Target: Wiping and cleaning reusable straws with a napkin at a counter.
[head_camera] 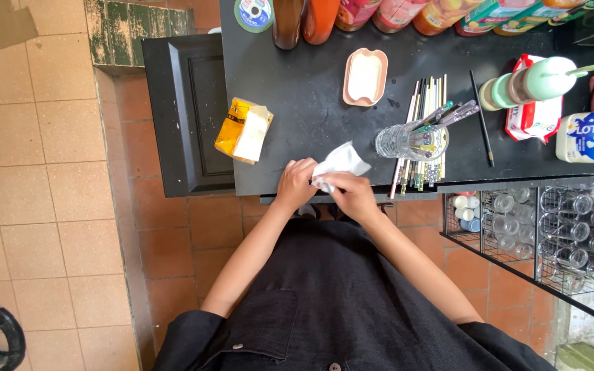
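Observation:
At the front edge of the black counter [297, 89], my left hand [295, 184] and my right hand [353, 194] are together on a crumpled white tissue [340, 163]. Both hands pinch it, and its loose end sticks up and away from me. Just right of my hands stands a clear glass [410, 141] holding pens and straws. A row of chopsticks [422, 130] lies flat under and beside that glass. To the left of my hands lies a yellow and white packet [244, 130].
A pink dish [365, 76] sits further back. Sauce bottles [317, 19] line the far edge. At the right are a green-lidded cup [534, 81], a milk can [592, 136] and a wire rack of glasses [572, 230]. A dark cabinet [187, 110] adjoins the counter's left side.

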